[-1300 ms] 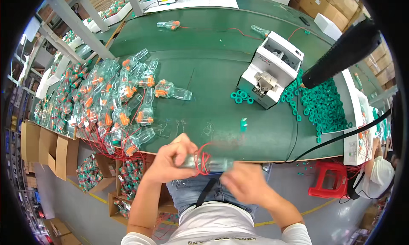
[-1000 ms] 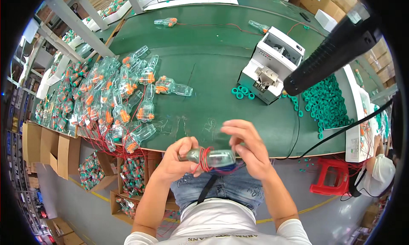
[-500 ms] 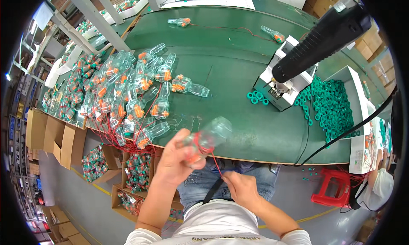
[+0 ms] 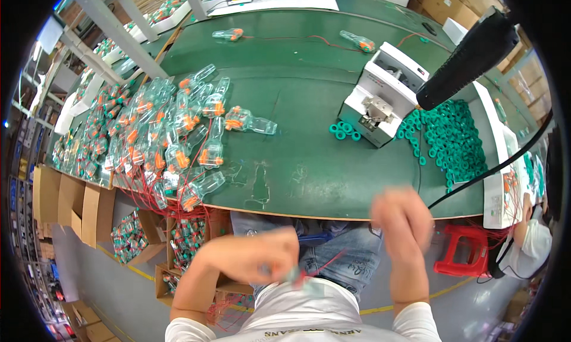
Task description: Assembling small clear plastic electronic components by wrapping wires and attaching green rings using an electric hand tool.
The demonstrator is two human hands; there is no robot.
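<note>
My left hand [image 4: 262,256], blurred, is drawn in before my waist, its fingers closed round a clear plastic bottle-shaped piece [image 4: 306,281]. Most of that piece is hidden or smeared, and a red cord [image 4: 331,260] trails from it over my lap. At the table's front edge, my right hand [image 4: 404,218] is raised, blurred by motion; its fingers look bent, but I cannot see what, if anything, is in them. A heap of similar clear pieces [image 4: 169,128] with orange parts and red cords lies on the left of the green table [image 4: 285,175].
A white device [image 4: 375,107] stands right of centre, with a black cylindrical tool [image 4: 467,59] above it. Many green rings [image 4: 449,134] lie beside a white tray [image 4: 491,125]. Cardboard boxes [image 4: 74,202] flank the table's left front. A red stool [image 4: 464,251] stands on the floor at right.
My left hand has swung down toward my waist with the clear bottle-shaped piece. My right hand has let go of the red cord and moved up and right. The whole view has shifted slightly.
</note>
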